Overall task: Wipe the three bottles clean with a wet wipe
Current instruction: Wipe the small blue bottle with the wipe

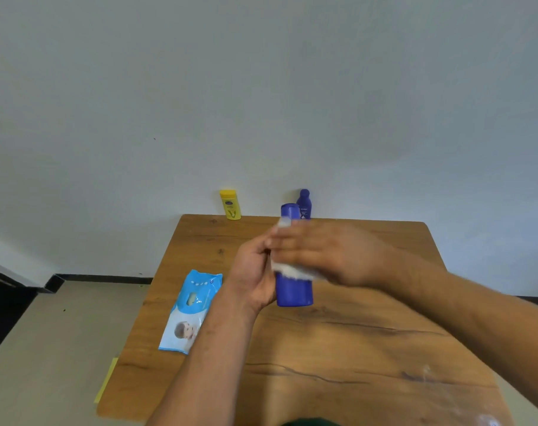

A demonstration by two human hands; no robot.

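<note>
My left hand (255, 272) grips a blue bottle (293, 290) from its left side and holds it upright above the wooden table (323, 348). My right hand (320, 253) wraps a white wet wipe (292, 270) round the bottle's middle; the hand is motion-blurred. A second, darker blue bottle (304, 204) stands at the table's far edge, just behind the held one. A yellow bottle (230, 205) stands upright at the far edge, to the left.
A light blue pack of wet wipes (189, 312) lies flat near the table's left edge. A plain wall rises right behind the table. Floor and a dark skirting show at left. A whitish smear (489, 421) marks the table's near right corner.
</note>
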